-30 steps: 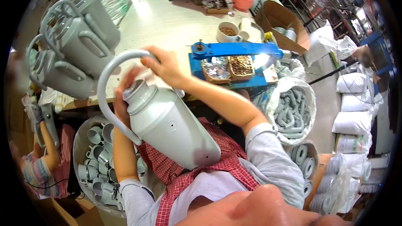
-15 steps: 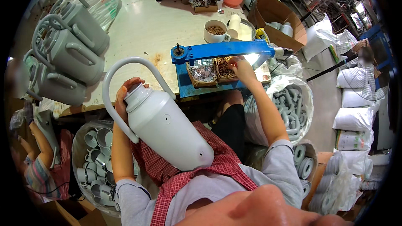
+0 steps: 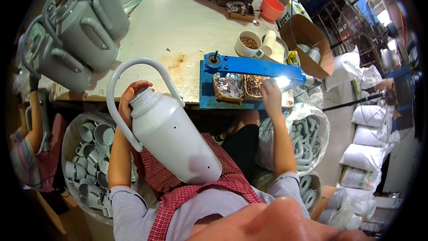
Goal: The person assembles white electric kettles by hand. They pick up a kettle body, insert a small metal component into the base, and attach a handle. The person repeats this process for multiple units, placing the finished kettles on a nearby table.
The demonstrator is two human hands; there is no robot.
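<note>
A large pale grey kettle body (image 3: 176, 136) lies tilted across my lap, its neck up and to the left. My left hand (image 3: 126, 103) is closed around the neck from the far left side. A curved grey carrying handle (image 3: 114, 88) arches over that hand and the neck. Two small holes show on the body's side. My right hand (image 3: 271, 93) is at the right edge of a small box of brass-coloured screws (image 3: 253, 90), fingers drawn together; what they hold is too small to make out. Beside it sits a box of flat metal pieces (image 3: 229, 85).
A blue metal arm (image 3: 254, 65) with a bright lamp spans above the boxes. Finished-looking grey kettles (image 3: 84, 31) stand at the table's left. Bags of grey cups (image 3: 91, 151) and curved handles (image 3: 305, 140) flank me. A white cup of screws (image 3: 247, 44) stands behind. A co-worker's arm (image 3: 34, 122) shows at far left.
The view has shifted, so the table and boxes appear farther right. My right hand stays by the screw box, its fingers drawn closer together. My left hand keeps its hold on the kettle neck.
</note>
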